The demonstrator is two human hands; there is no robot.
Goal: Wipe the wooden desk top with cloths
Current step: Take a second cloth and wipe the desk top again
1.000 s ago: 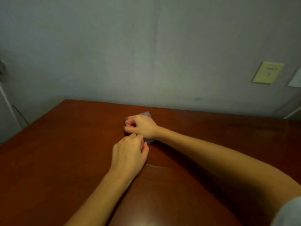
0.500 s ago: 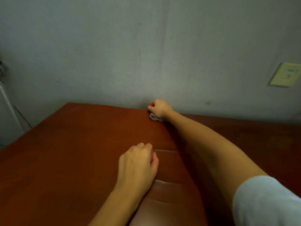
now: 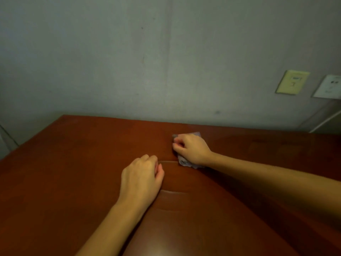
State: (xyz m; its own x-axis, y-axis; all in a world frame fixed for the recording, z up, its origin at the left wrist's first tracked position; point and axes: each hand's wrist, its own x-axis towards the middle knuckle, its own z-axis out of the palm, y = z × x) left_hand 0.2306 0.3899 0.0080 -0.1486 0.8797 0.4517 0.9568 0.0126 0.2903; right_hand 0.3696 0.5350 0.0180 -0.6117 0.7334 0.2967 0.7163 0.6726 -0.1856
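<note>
**Head camera: right hand grips a grey cloth on a wooden desk top**

From the head view I look down over a reddish-brown wooden desk top [image 3: 73, 163] that fills the lower half of the picture. Its far edge runs along a plain grey wall [image 3: 110, 61].

The right hand [image 3: 191, 150] reaches in from the right on a bare forearm and lies on the far half of the desk, a little right of centre and near the wall. Its fingers are bent down and clenched round a crumpled grey cloth [image 3: 184, 162], holding it against the wood. The cloth is mostly covered by the hand. One corner shows beyond the knuckles on the wall side, and a bunched fold sticks out under the heel of the palm on my side.

The left hand [image 3: 142, 180] rests on the desk nearer to me and just left of the right hand, apart from it and from the cloth. It lies knuckles up, fingers curled under into a loose fist, thumb tucked against the first finger. What lies under the palm is hidden from me.

Two thin curved seams [image 3: 173, 191] cross the wood beside the left hand, one by its fingertips and one by its wrist.

On the wall at the right are a pale yellow switch plate [image 3: 292, 82] and, beside it at the picture's edge, a white socket plate [image 3: 328, 87]. The picture is dim and slightly soft.
</note>
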